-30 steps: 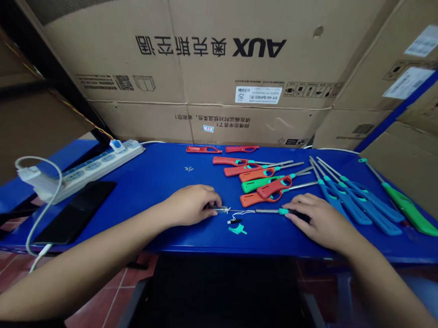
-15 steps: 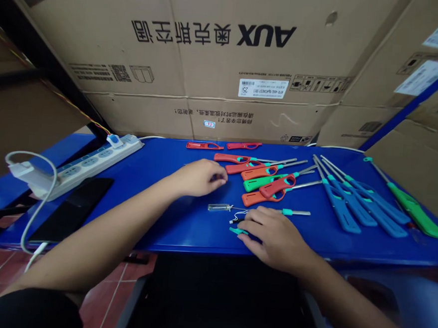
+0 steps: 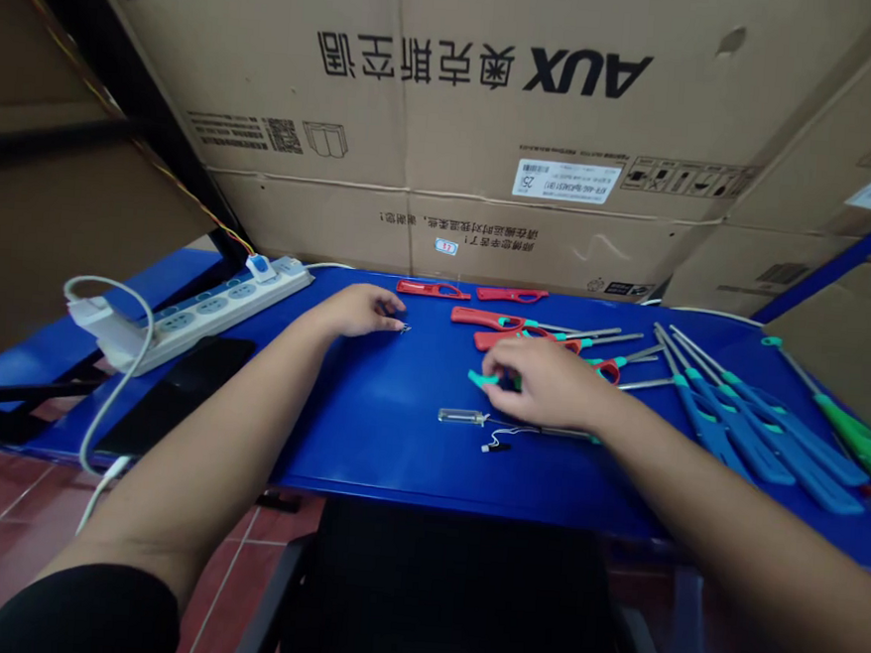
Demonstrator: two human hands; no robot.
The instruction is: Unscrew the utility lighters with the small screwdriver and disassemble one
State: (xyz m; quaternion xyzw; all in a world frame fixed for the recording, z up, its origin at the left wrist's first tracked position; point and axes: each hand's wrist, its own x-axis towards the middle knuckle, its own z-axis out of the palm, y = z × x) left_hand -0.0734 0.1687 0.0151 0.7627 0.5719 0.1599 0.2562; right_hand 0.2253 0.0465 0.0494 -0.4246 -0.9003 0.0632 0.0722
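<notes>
My right hand (image 3: 540,379) pinches a small teal lighter trigger (image 3: 483,378) above the table, close to the red lighters. My left hand (image 3: 366,312) is low over the table with thumb and fingers a little apart. Tiny metal bits (image 3: 405,328), too small to name, lie at its thumb tip. Between me and the right hand rests a clear fuel tank (image 3: 461,416) joined to a metal rod, partly hidden by my right wrist. A black igniter piece (image 3: 498,448) with white wire lies beside it. Two red lighter shell halves (image 3: 432,289) (image 3: 512,295) lie at the back.
Assembled red lighters (image 3: 485,318) lie behind my right hand. Blue lighters (image 3: 763,429) and a green one (image 3: 864,436) are to the right. A power strip (image 3: 217,311) and a black phone (image 3: 177,393) with cables occupy the left. A cardboard wall (image 3: 461,169) stands behind.
My right hand has lifted the teal trigger from near the front edge and moved it back. My left hand has shifted left to the tiny metal bits. The view has turned slightly left.
</notes>
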